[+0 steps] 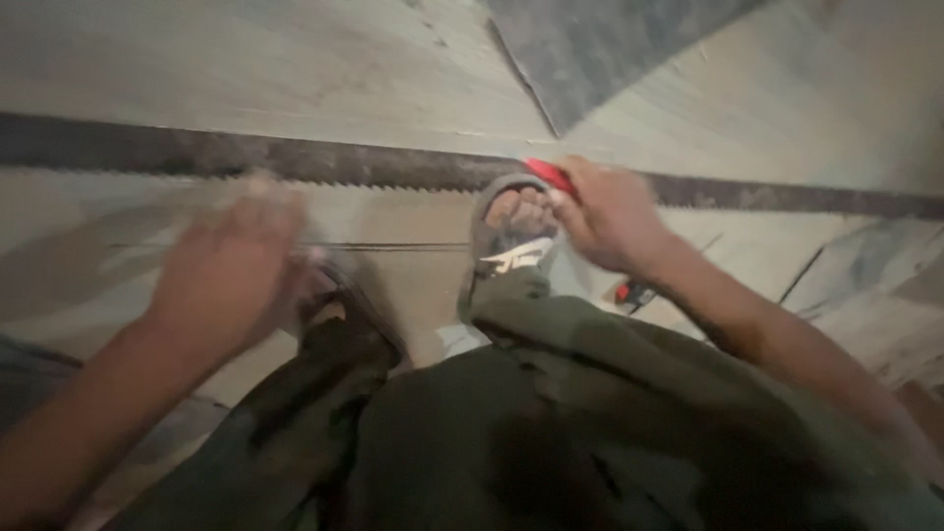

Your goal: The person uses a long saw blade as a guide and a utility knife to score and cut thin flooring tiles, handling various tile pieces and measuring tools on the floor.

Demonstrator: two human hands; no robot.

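At mid-frame the right hand grips a small red-handled tool against the long dark toothed saw blade crossing the pale floor; this looks like work on its teeth. The blurred left hand hovers at centre left, fingers unreadable; next, steady the blade

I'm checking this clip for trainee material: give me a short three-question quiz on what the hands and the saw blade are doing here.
1. True or false: the right hand holds a red object close to the long saw blade.
2. Which lies nearest the right hand? A) a sandalled foot B) a bucket C) a hammer
3. Fill in: the left hand is motion-blurred, so whether it grips anything ____ be told.

Key
1. True: the fingers close on the red object right at the blade's toothed edge.
2. A: the foot in a grey sandal sits just beside that hand, below the blade.
3. cannot: the left hand is too smeared to judge.
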